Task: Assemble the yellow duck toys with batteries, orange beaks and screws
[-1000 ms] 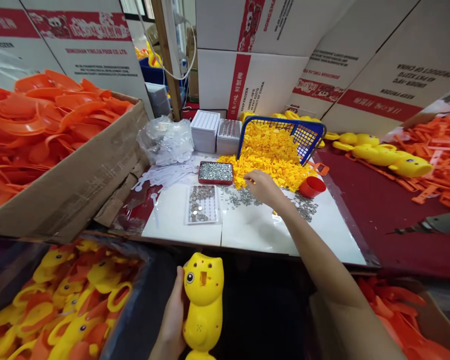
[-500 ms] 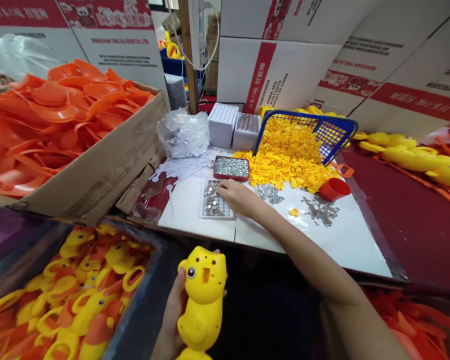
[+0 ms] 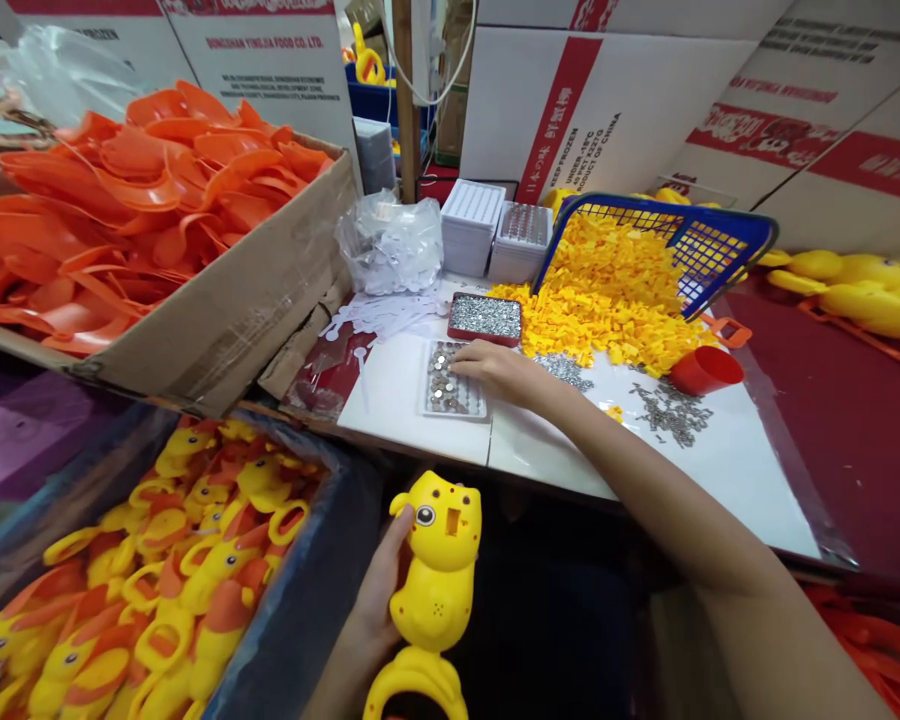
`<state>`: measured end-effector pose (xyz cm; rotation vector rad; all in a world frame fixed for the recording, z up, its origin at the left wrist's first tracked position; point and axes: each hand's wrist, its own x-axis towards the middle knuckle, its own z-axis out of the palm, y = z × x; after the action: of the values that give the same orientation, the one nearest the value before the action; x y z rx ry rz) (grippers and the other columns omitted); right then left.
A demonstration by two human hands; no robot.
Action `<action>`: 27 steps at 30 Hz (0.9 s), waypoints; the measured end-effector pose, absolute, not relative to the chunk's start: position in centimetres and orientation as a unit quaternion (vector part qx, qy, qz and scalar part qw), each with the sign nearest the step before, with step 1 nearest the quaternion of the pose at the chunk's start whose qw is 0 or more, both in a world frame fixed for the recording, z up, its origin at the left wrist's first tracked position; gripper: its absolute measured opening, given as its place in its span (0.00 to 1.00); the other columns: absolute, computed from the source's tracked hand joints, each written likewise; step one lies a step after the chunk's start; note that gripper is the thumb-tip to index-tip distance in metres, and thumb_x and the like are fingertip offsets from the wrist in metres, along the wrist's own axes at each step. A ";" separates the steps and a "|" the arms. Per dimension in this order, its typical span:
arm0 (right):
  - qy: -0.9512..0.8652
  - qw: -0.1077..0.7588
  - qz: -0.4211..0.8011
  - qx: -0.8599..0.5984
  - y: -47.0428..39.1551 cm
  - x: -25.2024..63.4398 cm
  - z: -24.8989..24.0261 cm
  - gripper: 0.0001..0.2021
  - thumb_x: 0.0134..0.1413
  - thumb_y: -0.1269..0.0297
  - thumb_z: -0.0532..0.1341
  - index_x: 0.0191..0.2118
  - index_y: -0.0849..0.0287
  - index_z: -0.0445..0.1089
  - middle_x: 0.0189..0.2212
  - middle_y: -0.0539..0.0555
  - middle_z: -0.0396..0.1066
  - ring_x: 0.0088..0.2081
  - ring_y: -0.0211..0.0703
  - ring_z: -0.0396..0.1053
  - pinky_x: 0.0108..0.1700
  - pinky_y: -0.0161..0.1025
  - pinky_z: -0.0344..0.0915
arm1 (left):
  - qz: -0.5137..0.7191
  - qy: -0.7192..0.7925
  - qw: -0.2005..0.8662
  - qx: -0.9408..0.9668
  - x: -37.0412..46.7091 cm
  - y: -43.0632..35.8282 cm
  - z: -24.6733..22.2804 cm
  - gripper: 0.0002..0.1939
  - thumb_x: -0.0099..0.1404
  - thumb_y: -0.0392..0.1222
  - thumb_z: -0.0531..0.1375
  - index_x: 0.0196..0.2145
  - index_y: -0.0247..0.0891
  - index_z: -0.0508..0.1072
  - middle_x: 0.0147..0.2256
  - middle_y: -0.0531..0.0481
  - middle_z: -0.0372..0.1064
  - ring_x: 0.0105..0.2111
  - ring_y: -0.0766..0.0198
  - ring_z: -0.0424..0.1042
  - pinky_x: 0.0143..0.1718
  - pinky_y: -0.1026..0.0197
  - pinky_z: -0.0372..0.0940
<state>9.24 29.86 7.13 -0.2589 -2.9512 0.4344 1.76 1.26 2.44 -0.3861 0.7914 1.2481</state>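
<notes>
My left hand (image 3: 382,580) is closed around a yellow plastic duck body (image 3: 439,575), low in the middle; one printed eye, a square hole and a ring-shaped lower end show. Farther up, my right hand (image 3: 495,368) reaches to a clear ribbed tray (image 3: 457,408) that carries several small round metal discs (image 3: 440,385). Its fingers are bent together at the tray's upper right, and what they hold, if anything, is too small to make out. Just behind the tray sits a dark red box of small silvery parts (image 3: 484,316).
A blue basket (image 3: 746,235) lies tipped over yellow pieces (image 3: 600,310). Right of these are a red cup (image 3: 706,371) and scattered screws (image 3: 671,412). A carton (image 3: 225,290) of orange parts stands left, above a bin (image 3: 270,610) of ducks. White trays (image 3: 469,225) are stacked behind.
The view has shifted, so the table sits farther right and slightly higher. More of the duck's ring-shaped lower end shows. My right hand is still at the disc tray.
</notes>
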 end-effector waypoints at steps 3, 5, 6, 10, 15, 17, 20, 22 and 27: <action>-0.977 0.083 0.162 -0.113 30.0 8.8 6.6 0.16 0.64 0.77 0.54 0.45 0.61 0.79 0.47 0.61 0.75 0.47 0.45 0.71 0.49 0.42 0.68 | 0.547 0.388 0.715 -0.197 1.9 1.8 3.2 0.26 0.70 0.51 0.59 0.53 0.24 0.75 0.33 0.36 0.82 0.39 0.44 0.82 0.45 0.47 0.75; -0.974 0.081 0.168 -0.130 30.0 8.4 6.4 0.17 0.62 0.79 0.54 0.44 0.61 0.79 0.46 0.61 0.75 0.45 0.45 0.71 0.49 0.41 0.68 | 0.537 0.407 0.709 -0.209 2.1 2.2 3.6 0.25 0.73 0.50 0.55 0.54 0.24 0.74 0.31 0.37 0.82 0.36 0.46 0.82 0.43 0.48 0.76; -0.973 0.078 0.171 -0.136 30.0 8.2 6.3 0.17 0.60 0.80 0.54 0.44 0.61 0.80 0.45 0.61 0.75 0.45 0.45 0.71 0.49 0.41 0.67 | 0.533 0.414 0.706 -0.214 2.2 2.3 3.7 0.25 0.74 0.49 0.54 0.55 0.24 0.73 0.31 0.37 0.82 0.34 0.47 0.83 0.41 0.49 0.76; -0.970 0.057 0.181 -0.153 30.4 7.4 6.3 0.17 0.58 0.81 0.55 0.43 0.62 0.80 0.44 0.61 0.74 0.43 0.44 0.71 0.48 0.39 0.65 | 0.521 0.430 0.701 -0.229 2.7 2.8 4.0 0.23 0.73 0.48 0.55 0.54 0.25 0.73 0.30 0.38 0.81 0.29 0.51 0.82 0.35 0.54 0.76; -0.968 0.029 0.174 -0.176 30.6 6.8 6.9 0.14 0.58 0.79 0.57 0.37 0.63 0.81 0.39 0.61 0.72 0.38 0.42 0.68 0.41 0.39 0.62 | 0.521 0.432 0.703 -0.218 2.5 2.8 3.8 0.23 0.71 0.49 0.59 0.53 0.25 0.73 0.30 0.39 0.81 0.28 0.51 0.82 0.33 0.56 0.76; -0.968 0.021 0.164 -0.187 30.2 6.9 7.2 0.16 0.56 0.81 0.56 0.37 0.62 0.81 0.39 0.60 0.72 0.38 0.42 0.67 0.40 0.38 0.60 | 0.523 0.441 0.695 -0.222 2.4 2.8 3.8 0.24 0.72 0.50 0.57 0.54 0.26 0.73 0.29 0.39 0.81 0.28 0.50 0.82 0.33 0.55 0.76; -0.970 0.007 0.142 -0.197 29.2 7.1 7.6 0.18 0.56 0.83 0.54 0.38 0.62 0.80 0.41 0.61 0.72 0.38 0.42 0.67 0.39 0.39 0.59 | 0.522 0.455 0.678 -0.246 2.4 2.8 4.0 0.23 0.73 0.50 0.56 0.53 0.26 0.73 0.27 0.40 0.80 0.26 0.51 0.81 0.31 0.55 0.76; -0.971 -0.004 0.125 -0.203 28.5 7.2 7.9 0.18 0.58 0.83 0.52 0.38 0.65 0.79 0.42 0.63 0.71 0.39 0.44 0.67 0.40 0.40 0.59 | 0.522 0.459 0.673 -0.253 2.5 2.9 4.1 0.22 0.73 0.50 0.56 0.50 0.26 0.74 0.26 0.41 0.80 0.23 0.53 0.80 0.29 0.58 0.75; -0.970 -0.040 0.104 -0.218 27.7 6.7 8.8 0.17 0.58 0.86 0.52 0.38 0.67 0.77 0.44 0.67 0.72 0.43 0.48 0.70 0.41 0.40 0.61 | 0.511 0.461 0.682 -0.247 2.9 2.9 4.1 0.21 0.73 0.49 0.57 0.50 0.26 0.75 0.24 0.42 0.79 0.21 0.55 0.79 0.29 0.58 0.75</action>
<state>6.65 27.72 8.85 -0.7035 -3.1269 0.3343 2.86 2.89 4.13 -0.5531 1.0337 1.1473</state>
